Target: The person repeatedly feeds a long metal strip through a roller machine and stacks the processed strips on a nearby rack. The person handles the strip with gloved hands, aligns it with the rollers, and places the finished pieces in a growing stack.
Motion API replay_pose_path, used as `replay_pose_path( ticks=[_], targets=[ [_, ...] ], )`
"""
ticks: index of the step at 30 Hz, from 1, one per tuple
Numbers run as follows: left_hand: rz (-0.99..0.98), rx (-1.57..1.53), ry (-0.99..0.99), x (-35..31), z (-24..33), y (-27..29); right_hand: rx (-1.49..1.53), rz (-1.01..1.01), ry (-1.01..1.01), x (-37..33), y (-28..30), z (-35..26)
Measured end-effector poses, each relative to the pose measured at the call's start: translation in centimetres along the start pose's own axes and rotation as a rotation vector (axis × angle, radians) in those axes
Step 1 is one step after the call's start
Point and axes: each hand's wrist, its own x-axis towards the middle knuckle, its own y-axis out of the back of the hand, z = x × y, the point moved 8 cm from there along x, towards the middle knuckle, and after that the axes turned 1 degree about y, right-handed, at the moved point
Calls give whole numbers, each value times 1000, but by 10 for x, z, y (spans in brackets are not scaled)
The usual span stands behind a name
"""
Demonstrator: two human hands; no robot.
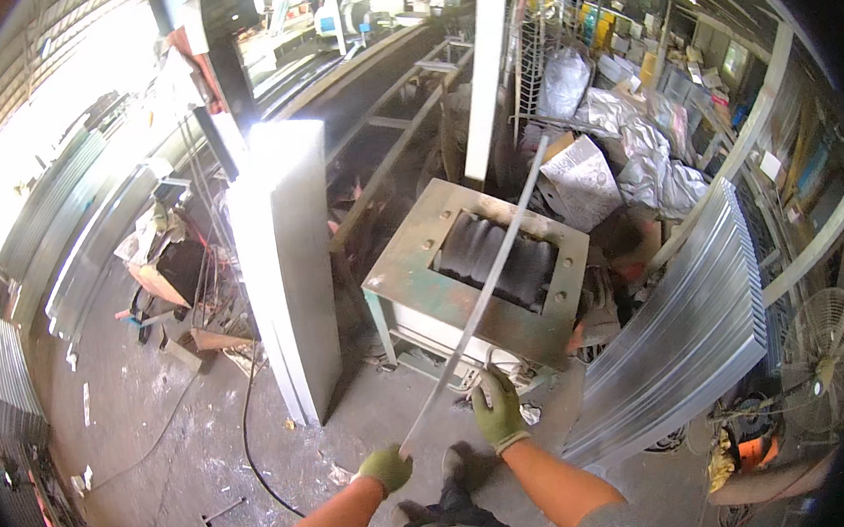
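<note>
A long, thin metal bar (477, 321) slants away from me across the machine, passing over its square top opening. My left hand (387, 469), in a green glove, is closed around the bar's near end. To the right of the bar, my right hand (498, 412), also gloved, is raised with its fingers apart and holds nothing. It is close to the machine's front; whether it touches there I cannot tell. The machine (407, 265) has a worn metal top with several round holes. Dark ridged rollers (495, 257) show inside the opening.
Left of the machine stands a tall pale metal post (302, 274). Corrugated metal sheets (674, 327) lean on the right, beside a fan (823, 354). Behind the machine are a carton (581, 184) and silvery sheeting (649, 158). A black hose (247, 429) crosses the floor at left.
</note>
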Motion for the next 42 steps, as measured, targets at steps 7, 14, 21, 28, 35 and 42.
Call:
replay_pose_path(
  ticks=[7,14,21,28,35,42],
  targets=[
    [-160,-69,207,-163,-137,-80,-188,-157,193,11,-35,-67],
    [-122,-141,177,-275,-256,-143,-166,-405,273,-82,-63,-136],
    [-197,-109,158,-327,-349,-208,-61,-443,377,-122,-49,-184],
    [-28,-339,312,-262,-233,-134,-214,-394,231,-66,-62,-122],
    [135,-574,164,-119,-77,-25,-309,-194,165,107,-70,-5],
    [48,-447,216,-56,7,31,-447,-276,121,171,-95,64]
  ],
)
